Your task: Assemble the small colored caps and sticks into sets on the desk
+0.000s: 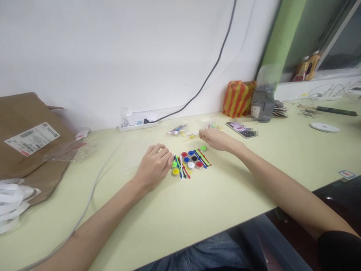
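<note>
Resting on the pale green tabletop (218, 205), the left hand (153, 165) lies with its fingers loosely curled, the fingertips just beside a green round piece (174, 164). Whether those fingers pinch anything I cannot tell, since the thumb is hidden. To its right and a little farther out, the right hand (213, 138) is bent inward with the fingers bunched — whether they grip something small is likewise unclear.

Between the hands, slightly nearer the person than the right one, sits a close cluster of small round pieces with coloured tops: red, blue, black and white, with a yellow one (176, 172) on the side toward the left hand and another green one (203, 149) just below the right. Slim coloured arrows flank them: one fanned group (182, 169) near the left hand, another group (202, 158) nearer the right.

Just left of the right fingertips lies a yellow piece (192, 136); beyond it is a clear bag of dark blue parts (177, 130). Right of the right hand lies a phone (242, 129), with a red-and-yellow striped bag (237, 98) behind it. Well left of the left hand — a labelled brown package (22, 113).
</note>
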Available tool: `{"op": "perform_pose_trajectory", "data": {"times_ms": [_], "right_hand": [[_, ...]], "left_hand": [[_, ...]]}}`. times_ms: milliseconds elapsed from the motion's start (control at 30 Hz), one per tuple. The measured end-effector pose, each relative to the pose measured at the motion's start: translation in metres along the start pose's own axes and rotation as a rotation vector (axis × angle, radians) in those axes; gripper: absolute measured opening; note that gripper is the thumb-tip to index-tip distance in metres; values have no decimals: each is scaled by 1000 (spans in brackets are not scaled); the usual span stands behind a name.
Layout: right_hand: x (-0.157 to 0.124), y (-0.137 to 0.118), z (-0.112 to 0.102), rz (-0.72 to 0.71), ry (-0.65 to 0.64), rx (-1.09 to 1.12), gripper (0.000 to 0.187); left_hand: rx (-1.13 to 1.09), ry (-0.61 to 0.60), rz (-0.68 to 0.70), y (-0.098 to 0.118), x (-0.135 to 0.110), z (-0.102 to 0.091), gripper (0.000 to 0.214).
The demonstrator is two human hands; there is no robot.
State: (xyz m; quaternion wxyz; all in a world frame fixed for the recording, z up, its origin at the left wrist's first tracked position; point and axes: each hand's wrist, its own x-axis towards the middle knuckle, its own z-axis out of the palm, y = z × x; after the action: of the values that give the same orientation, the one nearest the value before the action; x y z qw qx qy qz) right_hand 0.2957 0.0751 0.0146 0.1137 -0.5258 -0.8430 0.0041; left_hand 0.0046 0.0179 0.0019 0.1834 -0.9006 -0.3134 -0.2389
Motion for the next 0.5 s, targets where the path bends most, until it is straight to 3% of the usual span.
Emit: {"op": "perform_pose_trajectory", "data": {"times_ms": [133,333,500], "right_hand": [[14,14,26,-21,169,22,35],[25,23,48,-120,153,169,28],[28,29,52,-123,197,234,37]], "left_hand": [[-6,13,-1,0,0,-1,29],[-7,9,-4,1,0,0,30],[0,10,8,1,0,1,29]]}}
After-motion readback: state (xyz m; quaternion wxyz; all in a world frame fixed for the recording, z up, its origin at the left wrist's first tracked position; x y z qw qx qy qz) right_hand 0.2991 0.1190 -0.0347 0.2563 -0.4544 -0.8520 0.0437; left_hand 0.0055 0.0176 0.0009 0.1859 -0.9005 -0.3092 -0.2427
